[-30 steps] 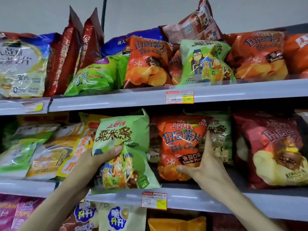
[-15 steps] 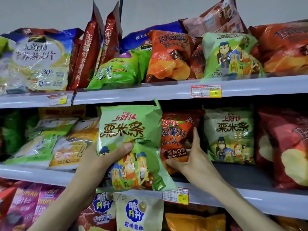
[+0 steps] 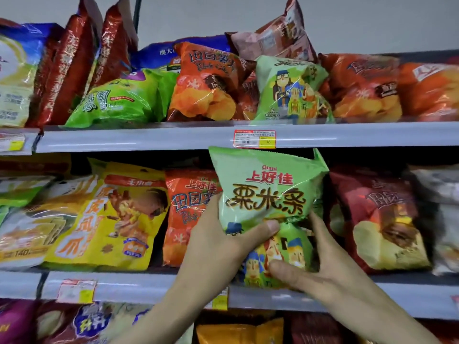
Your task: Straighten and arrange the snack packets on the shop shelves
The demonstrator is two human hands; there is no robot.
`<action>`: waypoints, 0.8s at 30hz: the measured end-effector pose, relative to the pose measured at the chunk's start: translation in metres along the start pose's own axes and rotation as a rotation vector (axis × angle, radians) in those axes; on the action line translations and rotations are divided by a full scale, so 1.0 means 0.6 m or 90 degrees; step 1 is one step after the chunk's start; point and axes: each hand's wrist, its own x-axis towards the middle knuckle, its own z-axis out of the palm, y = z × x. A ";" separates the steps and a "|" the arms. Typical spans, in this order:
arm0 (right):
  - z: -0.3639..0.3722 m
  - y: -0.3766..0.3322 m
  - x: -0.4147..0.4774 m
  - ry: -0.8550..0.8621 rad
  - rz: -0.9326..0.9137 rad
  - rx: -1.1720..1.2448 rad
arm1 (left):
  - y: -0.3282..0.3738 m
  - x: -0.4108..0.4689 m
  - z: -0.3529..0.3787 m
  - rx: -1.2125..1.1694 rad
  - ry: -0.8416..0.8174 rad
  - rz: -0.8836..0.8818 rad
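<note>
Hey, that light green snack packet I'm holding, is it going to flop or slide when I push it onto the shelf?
Probably soft and floppy: the green packet buckles where the left grip squeezes its middle. It is likely light for its size, since it looks puffed with air. Its glossy film may slide against the orange packet beside it.

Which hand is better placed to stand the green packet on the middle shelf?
Probably the left hand: it grips the green packet at mid-height, thumb across the front. The right hand only holds the lower corner, beside the dark red packet.
</note>
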 end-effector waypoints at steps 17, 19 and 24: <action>-0.048 0.116 0.068 0.148 0.148 -0.220 | -0.089 0.106 0.123 -0.026 -0.089 -0.015; -0.043 0.123 0.068 0.160 0.143 -0.251 | -0.101 0.103 0.130 -0.020 -0.087 -0.025; -0.034 0.130 0.062 0.173 0.159 -0.340 | -0.109 0.103 0.132 0.015 -0.098 -0.035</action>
